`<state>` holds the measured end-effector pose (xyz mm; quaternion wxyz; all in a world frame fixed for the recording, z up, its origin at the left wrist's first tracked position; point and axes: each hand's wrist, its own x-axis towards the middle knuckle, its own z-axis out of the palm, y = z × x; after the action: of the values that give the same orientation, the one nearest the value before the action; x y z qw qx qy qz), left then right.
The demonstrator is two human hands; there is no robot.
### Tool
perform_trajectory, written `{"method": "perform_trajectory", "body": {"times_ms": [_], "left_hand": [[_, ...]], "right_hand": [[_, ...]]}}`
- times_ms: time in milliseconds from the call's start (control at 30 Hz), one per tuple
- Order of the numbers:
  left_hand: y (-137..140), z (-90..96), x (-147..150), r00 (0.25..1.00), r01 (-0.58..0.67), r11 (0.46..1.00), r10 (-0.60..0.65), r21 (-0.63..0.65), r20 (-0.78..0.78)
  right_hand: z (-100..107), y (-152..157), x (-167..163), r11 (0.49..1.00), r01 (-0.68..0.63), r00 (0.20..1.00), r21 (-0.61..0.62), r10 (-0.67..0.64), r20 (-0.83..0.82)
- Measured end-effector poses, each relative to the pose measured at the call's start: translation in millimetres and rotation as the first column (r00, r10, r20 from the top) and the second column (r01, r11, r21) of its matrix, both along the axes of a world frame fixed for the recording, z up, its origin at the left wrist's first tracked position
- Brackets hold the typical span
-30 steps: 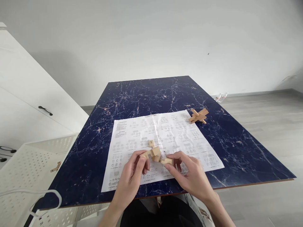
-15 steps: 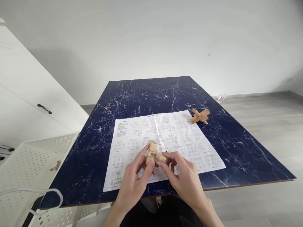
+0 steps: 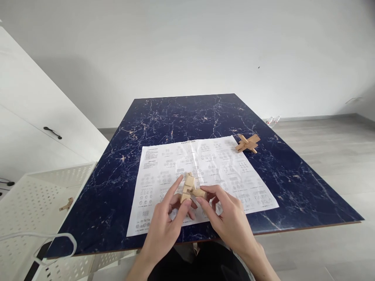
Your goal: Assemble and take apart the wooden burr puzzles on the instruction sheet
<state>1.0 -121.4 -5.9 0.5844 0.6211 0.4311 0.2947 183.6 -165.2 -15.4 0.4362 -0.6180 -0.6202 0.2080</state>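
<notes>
Light wooden puzzle pieces (image 3: 189, 182) are fitted partly together above a printed instruction sheet (image 3: 158, 171). My left hand (image 3: 168, 214) grips the near end of this cluster between thumb and fingers, its index finger lifted beside the far end. On the right side, my right hand (image 3: 227, 210) pinches a short wooden piece (image 3: 199, 192) whose left end meets the cluster. Whether it is locked in cannot be told. The sheet shows rows of small diagrams and lies creased under both hands.
An assembled wooden cross-shaped puzzle (image 3: 247, 143) rests at the sheet's far right corner on the dark blue marbled table (image 3: 175, 117). Left of the table stand a white perforated basket (image 3: 35, 203) with a wooden piece (image 3: 66, 204) inside, a white cable (image 3: 72, 239) and a cabinet (image 3: 35, 97).
My left index finger has lifted off the cluster. The right-hand piece has shifted slightly against it, and the right thumb has drawn back a little. The view has moved slightly.
</notes>
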Motion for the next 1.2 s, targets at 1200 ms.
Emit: {"method": "perform_trajectory", "body": {"times_ms": [1200], "left_hand": [[15,5.6,-12,0.938,-0.162,0.959,0.222,0.232,-0.267]], "right_hand": [[-20,-7,29,0.981,0.166,0.972,-0.103,-0.180,-0.150]]}}
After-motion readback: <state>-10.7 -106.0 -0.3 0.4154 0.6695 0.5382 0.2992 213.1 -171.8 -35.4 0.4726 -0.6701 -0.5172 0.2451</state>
